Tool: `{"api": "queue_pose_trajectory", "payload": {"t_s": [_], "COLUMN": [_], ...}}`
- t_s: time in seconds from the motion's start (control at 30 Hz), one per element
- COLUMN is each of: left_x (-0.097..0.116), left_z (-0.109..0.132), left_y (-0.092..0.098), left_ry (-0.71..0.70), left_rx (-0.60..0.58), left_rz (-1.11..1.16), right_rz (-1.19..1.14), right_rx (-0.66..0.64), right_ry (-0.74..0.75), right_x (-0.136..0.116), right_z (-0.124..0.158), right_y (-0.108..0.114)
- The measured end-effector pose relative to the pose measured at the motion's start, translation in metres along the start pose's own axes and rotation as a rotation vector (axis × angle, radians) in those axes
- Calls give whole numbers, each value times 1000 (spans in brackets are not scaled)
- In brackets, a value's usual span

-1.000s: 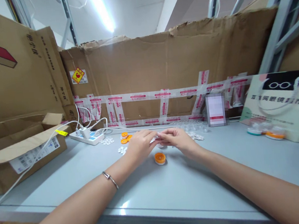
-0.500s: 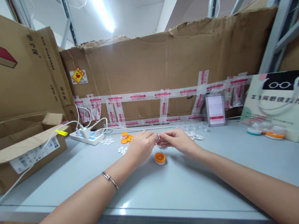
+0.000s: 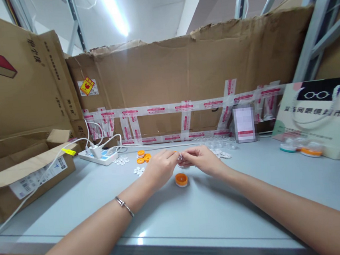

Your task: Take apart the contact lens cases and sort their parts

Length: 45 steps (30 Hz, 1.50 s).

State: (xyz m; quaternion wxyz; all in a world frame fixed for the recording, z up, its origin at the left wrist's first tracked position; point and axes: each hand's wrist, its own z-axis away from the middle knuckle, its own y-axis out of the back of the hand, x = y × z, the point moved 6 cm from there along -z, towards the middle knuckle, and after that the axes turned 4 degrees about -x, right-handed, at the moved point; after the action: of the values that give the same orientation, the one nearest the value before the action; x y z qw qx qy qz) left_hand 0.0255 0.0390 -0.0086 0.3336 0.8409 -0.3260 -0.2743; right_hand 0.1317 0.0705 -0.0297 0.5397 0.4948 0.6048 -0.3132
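My left hand (image 3: pixel 162 166) and my right hand (image 3: pixel 201 160) meet fingertip to fingertip over the middle of the table. Between them, both pinch a small whitish piece (image 3: pixel 179 157), mostly covered by the fingers. Just below, on the table, stands a round orange cap-like part (image 3: pixel 181 179) with a white base. Left of my left hand lie several orange rings (image 3: pixel 141 160) and small white pieces (image 3: pixel 138 171). Behind my right hand are flat white pieces (image 3: pixel 221 153) and clear plastic parts (image 3: pixel 219 142).
A white power strip (image 3: pixel 100 157) with cables lies at the back left, beside an open cardboard box (image 3: pixel 39 174). At the right, clear and orange containers (image 3: pixel 310 150) sit before a paper bag (image 3: pixel 322 121). A blurred phone-like panel (image 3: pixel 244 124) leans on the back cardboard.
The view has shifted very slightly. Both hands keep almost the same pose around the small piece.
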Motion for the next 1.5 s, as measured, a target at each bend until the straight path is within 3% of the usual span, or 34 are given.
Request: {"api": "queue_pose_trajectory", "payload": {"t_s": [0.33, 0.73, 1.23, 1.5], "left_x": [1, 4, 1, 5], "left_z": [-1, -1, -1, -1], "left_y": [7, 9, 3, 13], "left_ry": [-18, -34, 0, -63], "left_rx": [84, 87, 48, 164], "left_rz": [18, 3, 52, 147], "right_rz": [37, 20, -112, -237], "right_rx": [-2, -1, 19, -18], "right_ry": [41, 42, -97, -196], "right_x": [-8, -5, 6, 12], "right_z": [3, 4, 1, 0], "right_y": [1, 2, 1, 0]}}
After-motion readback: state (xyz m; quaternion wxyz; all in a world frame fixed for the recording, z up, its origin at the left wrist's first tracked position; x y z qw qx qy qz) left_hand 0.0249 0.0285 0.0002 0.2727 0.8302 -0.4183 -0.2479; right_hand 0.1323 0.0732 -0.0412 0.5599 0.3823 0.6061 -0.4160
